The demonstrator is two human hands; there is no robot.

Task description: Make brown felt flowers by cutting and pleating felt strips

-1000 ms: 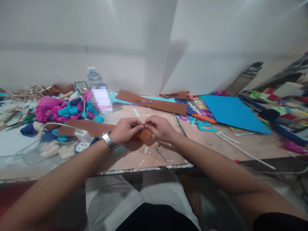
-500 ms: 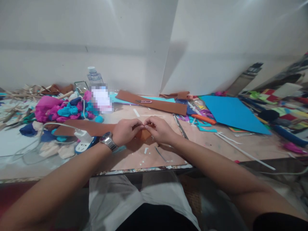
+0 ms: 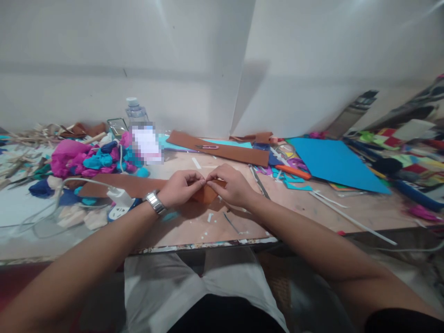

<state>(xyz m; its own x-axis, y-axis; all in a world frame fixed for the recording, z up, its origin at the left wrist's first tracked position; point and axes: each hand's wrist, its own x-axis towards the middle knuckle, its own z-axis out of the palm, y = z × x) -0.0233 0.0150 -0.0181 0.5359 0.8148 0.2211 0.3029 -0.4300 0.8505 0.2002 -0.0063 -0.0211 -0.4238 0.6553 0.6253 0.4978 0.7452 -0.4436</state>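
Note:
Over the tabletop, my left hand (image 3: 182, 188) and my right hand (image 3: 229, 185) meet, thumbs and forefingers pinched together. Both hold the upper edge of a brown piece of sheet material (image 3: 206, 196), felt or thick paper, which hangs below the fingertips and looks bent. What lies right between the fingertips is too small to make out. A long brown strip (image 3: 130, 184) reaches from the left to behind my left hand; whether it joins the held piece is hidden. Beyond the hands lies another brown strip (image 3: 239, 153), with small pink thread snips (image 3: 210, 147) on it.
Crumpled pink and blue paper (image 3: 74, 157), a power strip (image 3: 119, 212) with a white plug, a blurred-out phone (image 3: 147, 143) and a bottle (image 3: 135, 111) stand left. On the right are an orange cutter (image 3: 293, 172), a blue sheet (image 3: 338, 162) and a white stick (image 3: 357, 219).
Both hands have shifted very slightly, the right one rising a little. More of the brown piece shows beneath the fingers. The pinch holds.

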